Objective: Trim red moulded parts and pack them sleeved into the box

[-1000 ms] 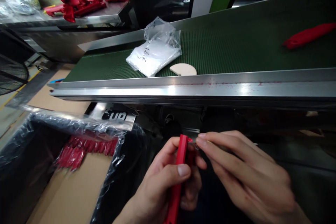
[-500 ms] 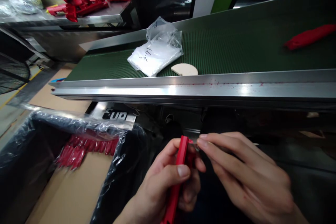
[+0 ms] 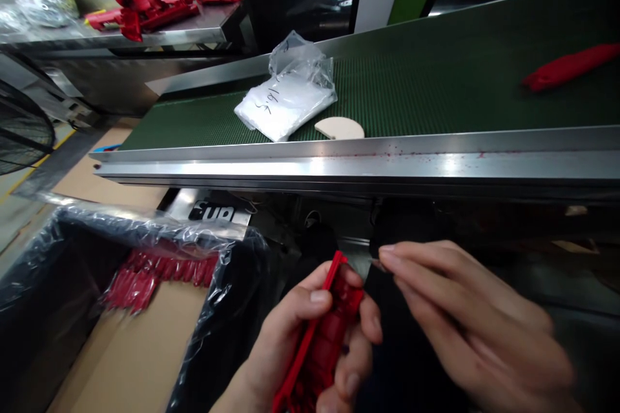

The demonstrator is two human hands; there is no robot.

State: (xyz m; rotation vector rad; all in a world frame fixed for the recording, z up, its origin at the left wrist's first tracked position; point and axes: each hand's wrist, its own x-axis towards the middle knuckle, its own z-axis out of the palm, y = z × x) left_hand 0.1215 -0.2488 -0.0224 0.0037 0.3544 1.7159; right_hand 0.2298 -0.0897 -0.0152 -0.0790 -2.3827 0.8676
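My left hand [image 3: 310,342] is closed round a long red plastic part [image 3: 323,335], thumb on its upper edge, low in the middle of the view. My right hand [image 3: 465,322] is just to its right, apart from the part. Its fingertips are pressed together in a pinch near the part's top end, and what they hold is too small to make out. Both hands are below the steel rail [image 3: 358,164] of a green conveyor belt [image 3: 436,90].
On the belt lie a clear bag of white material [image 3: 285,100], a beige half-disc [image 3: 340,128] and another red part [image 3: 569,66] at the far right. A plastic-lined cardboard box [image 3: 121,335] with several red parts [image 3: 155,274] stands lower left. More red parts [image 3: 155,3] rest on a steel shelf upper left.
My left hand has tilted the red part to the left, showing its ribbed side. My right hand has drawn away from the part's top end, a little to the right.
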